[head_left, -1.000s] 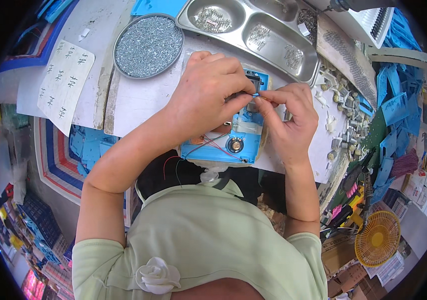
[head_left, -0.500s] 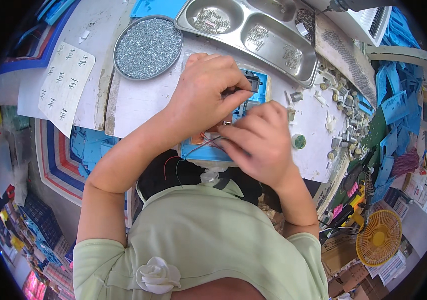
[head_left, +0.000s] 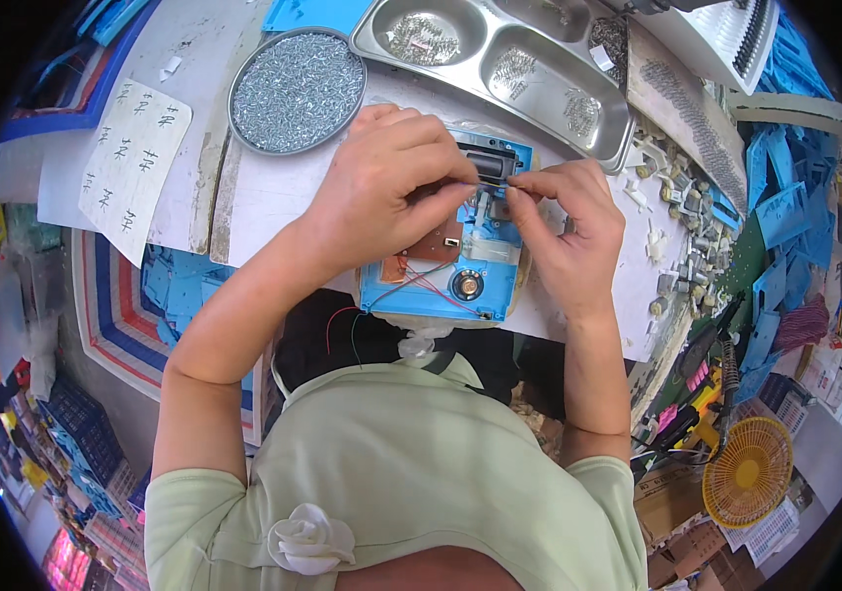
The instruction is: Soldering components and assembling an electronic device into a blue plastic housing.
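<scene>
A blue plastic housing (head_left: 505, 286) lies open on the table in front of me. Inside it are a brown circuit board (head_left: 436, 246), a small round speaker (head_left: 466, 285), red and dark wires (head_left: 425, 280) and a black rectangular frame (head_left: 492, 163) near the far end. My left hand (head_left: 391, 182) is closed over the housing's left side, thumb and index finger pinching one end of a thin dark strip (head_left: 493, 184). From the right, my right hand (head_left: 578, 217) pinches the strip's other end, just below the black frame. Fingers hide both ends of the strip.
A round tray of small silvery screws (head_left: 296, 91) and a divided metal tray (head_left: 539, 128) stand at the back. Small white and metal parts (head_left: 682, 246) are heaped on the right. A marked paper sheet (head_left: 135, 167) lies left. Blue panels (head_left: 783, 212) pile up far right.
My right hand has moved up and to the right, from the lower wires to the strip by the black frame, uncovering the speaker. My left hand has shifted slightly left.
</scene>
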`<action>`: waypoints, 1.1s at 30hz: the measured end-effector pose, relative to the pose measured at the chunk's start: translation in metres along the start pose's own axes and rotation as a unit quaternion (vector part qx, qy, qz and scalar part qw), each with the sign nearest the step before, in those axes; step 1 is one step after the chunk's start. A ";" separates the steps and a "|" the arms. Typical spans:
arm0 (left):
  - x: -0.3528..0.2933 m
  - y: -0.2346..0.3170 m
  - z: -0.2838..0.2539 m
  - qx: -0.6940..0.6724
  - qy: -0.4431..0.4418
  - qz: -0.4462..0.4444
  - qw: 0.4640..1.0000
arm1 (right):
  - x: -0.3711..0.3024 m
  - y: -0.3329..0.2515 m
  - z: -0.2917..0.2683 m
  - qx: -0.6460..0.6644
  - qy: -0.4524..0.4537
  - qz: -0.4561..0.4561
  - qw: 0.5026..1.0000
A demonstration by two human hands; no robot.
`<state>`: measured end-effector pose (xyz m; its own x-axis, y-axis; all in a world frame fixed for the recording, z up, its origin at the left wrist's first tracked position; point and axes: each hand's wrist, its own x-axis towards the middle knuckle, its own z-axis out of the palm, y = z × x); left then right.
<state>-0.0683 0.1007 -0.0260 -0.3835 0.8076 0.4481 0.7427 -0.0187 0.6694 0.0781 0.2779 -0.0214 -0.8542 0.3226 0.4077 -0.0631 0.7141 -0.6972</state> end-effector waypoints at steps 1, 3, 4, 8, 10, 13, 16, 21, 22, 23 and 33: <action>-0.001 -0.001 -0.002 0.008 -0.012 0.020 1.000 | -0.001 0.000 0.000 0.002 -0.001 0.006 1.000; -0.002 -0.002 -0.005 0.024 -0.034 0.061 0.997 | -0.002 -0.002 -0.001 0.004 -0.002 0.018 1.000; -0.001 0.000 -0.005 0.040 -0.039 0.073 0.996 | -0.002 -0.002 -0.001 0.001 -0.001 0.015 1.000; -0.004 0.002 0.000 0.087 -0.046 0.108 0.989 | -0.002 -0.003 0.001 -0.018 0.000 -0.005 1.000; -0.009 0.000 0.001 0.109 -0.017 0.093 0.990 | -0.003 -0.002 0.001 -0.040 -0.001 -0.015 0.999; -0.023 -0.003 -0.003 0.151 0.052 0.016 0.987 | -0.008 0.001 0.002 -0.070 -0.006 -0.012 0.997; -0.034 -0.003 0.005 0.178 0.083 -0.071 0.978 | -0.011 0.002 0.004 -0.072 -0.011 0.013 0.997; -0.025 0.031 0.007 0.126 0.210 -0.056 0.968 | -0.009 0.000 0.004 -0.016 0.015 0.022 1.000; -0.024 0.042 0.003 0.098 0.216 -0.033 0.971 | -0.008 -0.001 0.004 0.005 0.015 0.020 1.000; -0.024 0.054 -0.002 0.062 0.176 -0.003 0.982 | -0.007 0.000 0.004 0.025 0.016 0.018 0.999; -0.010 0.039 0.022 -0.102 0.000 -0.179 0.979 | -0.006 0.004 0.005 0.094 -0.004 -0.008 0.996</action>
<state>-0.0237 0.1054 -0.0175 -0.5992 0.7839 0.1626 0.4360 0.1491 0.8875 0.0802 0.2758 -0.0296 -0.8565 0.3068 0.4151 -0.1715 0.5895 -0.7894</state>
